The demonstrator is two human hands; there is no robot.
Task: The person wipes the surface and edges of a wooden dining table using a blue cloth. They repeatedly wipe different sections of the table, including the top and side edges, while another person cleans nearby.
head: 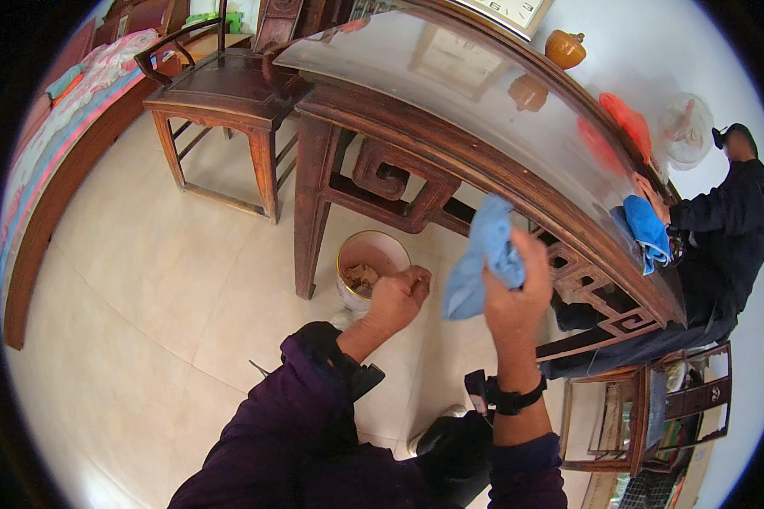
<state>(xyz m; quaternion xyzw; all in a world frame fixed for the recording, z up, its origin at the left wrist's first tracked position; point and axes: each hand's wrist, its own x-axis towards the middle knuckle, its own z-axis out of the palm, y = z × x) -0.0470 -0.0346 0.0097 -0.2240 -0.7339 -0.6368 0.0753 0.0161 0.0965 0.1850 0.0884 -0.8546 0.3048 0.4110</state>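
Observation:
My right hand [522, 280] grips a light blue cloth [474, 273], which hangs from the fingers in front of the carved apron of a dark wooden table [407, 124]. Beside the rim of a round bin [374, 240] on the floor is my left hand [402, 292], its fingers curled; whether something small is between them I cannot tell. Crumpled brownish material [360, 277] lies inside the bin. The tabletop has a glossy, reflective cover. A darker blue cloth [646, 229] rests at the table's far right end, by a co-worker's hand [652, 197].
A wooden armchair [229, 86] stands left of the table, with a bed [70, 172] farther left. A co-worker [726, 210] is at the right end, near another chair [636, 413]. A clock [516, 13], a brown gourd-shaped pot [565, 49] and a red bag [627, 124] are at the back.

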